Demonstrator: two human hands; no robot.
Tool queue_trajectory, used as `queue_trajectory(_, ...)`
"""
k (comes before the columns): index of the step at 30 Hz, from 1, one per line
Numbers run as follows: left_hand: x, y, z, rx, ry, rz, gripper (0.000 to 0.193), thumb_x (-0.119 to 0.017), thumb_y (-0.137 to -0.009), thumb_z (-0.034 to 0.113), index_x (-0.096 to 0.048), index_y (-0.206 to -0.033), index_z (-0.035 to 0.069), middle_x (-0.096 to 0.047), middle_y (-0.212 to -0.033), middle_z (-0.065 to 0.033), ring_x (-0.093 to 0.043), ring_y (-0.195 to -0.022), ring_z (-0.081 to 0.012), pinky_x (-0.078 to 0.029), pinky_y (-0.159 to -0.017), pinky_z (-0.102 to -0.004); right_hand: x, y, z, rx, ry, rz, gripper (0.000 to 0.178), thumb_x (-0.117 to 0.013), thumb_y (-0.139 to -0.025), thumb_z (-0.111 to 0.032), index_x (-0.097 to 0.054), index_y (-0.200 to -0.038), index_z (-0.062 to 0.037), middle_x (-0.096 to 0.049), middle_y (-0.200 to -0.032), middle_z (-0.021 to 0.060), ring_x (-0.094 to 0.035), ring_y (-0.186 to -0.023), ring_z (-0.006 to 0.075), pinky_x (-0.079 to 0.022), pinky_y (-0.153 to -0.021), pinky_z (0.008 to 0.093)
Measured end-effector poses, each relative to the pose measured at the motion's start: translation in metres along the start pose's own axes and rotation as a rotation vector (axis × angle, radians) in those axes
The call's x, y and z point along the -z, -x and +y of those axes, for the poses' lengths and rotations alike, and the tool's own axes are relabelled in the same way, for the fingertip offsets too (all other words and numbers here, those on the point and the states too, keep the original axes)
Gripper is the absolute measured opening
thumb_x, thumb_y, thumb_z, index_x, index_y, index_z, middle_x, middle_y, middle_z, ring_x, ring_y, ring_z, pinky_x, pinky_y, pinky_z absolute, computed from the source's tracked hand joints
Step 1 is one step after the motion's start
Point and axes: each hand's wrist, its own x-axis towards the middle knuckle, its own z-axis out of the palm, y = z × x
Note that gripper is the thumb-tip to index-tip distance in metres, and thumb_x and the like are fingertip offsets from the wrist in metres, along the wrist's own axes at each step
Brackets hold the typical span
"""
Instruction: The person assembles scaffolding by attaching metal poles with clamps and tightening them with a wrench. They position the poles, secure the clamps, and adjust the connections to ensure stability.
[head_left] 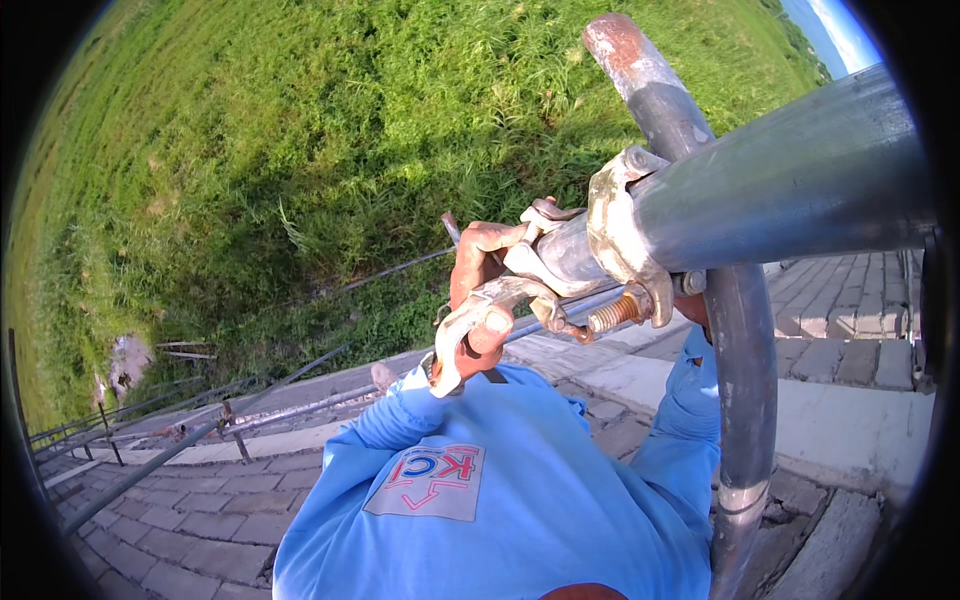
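Loose clamp: judged the main risk; its pale jaw stands open by the tube end, so a slack left hand (470,270) could let it swing or drop. Can't tell how it's tied to the fitted collar (612,215).
Bolt (612,312): thread exposed under the horizontal tube (790,170); if it's not tightened, the collar might slip.
Pinch: thumb sits right by the jaw edge; a sudden closing could nip it.
Left hand: curled, thumb in front, fingers behind, gripping the loose clamp (470,308).
Right hand (697,308): mostly hidden behind the upright tube (742,370); can't tell its grip.
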Motion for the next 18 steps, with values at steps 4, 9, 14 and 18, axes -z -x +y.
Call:
queue_trajectory(4,0.0,-0.002,-0.002,0.01,-0.009,-0.006,0.096,-0.065,-0.076,0.079,-0.052,-0.129,-0.001,-0.052,-0.117,-0.0134,-0.053,-0.112,-0.0247,-0.04,-0.102,-0.0397,0.001,-0.002,0.001,-0.003,0.016,0.011,0.034,-0.073,-0.09,-0.016,-0.066,-0.122,-0.0068,-0.069,-0.118,0.0134,-0.064,-0.108,0.0313,-0.048,-0.1,0.0427)
queue_trajectory(9,0.002,-0.001,-0.004,-0.051,-0.022,-0.057,0.098,-0.064,-0.078,0.08,-0.051,-0.132,0.0,-0.052,-0.119,-0.0131,-0.053,-0.113,-0.0239,-0.04,-0.103,-0.0414,0.009,-0.004,0.005,-0.019,0.023,-0.002,0.035,-0.073,-0.089,-0.017,-0.067,-0.122,-0.0063,-0.07,-0.118,0.0133,-0.065,-0.108,0.0309,-0.048,-0.101,0.0429)
queue_trajectory(14,0.005,0.002,-0.004,-0.027,-0.002,-0.032,0.092,-0.065,-0.08,0.075,-0.052,-0.131,-0.001,-0.052,-0.116,-0.0128,-0.054,-0.109,-0.0223,-0.04,-0.101,-0.0416,0.003,0.017,0.012,-0.08,-0.044,-0.111,0.035,-0.074,-0.089,-0.019,-0.068,-0.122,-0.0059,-0.071,-0.118,0.0132,-0.066,-0.108,0.0305,-0.048,-0.101,0.0431)
queue_trajectory(18,0.003,0.002,-0.002,-0.026,0.052,-0.013,0.086,-0.068,-0.081,0.067,-0.053,-0.13,-0.003,-0.05,-0.108,-0.0092,-0.052,-0.097,-0.0182,-0.041,-0.089,-0.0352,-0.042,0.053,0.032,-0.159,-0.133,-0.238,0.036,-0.074,-0.089,-0.02,-0.069,-0.122,-0.0056,-0.072,-0.117,0.0131,-0.067,-0.107,0.0302,-0.049,-0.102,0.0432)
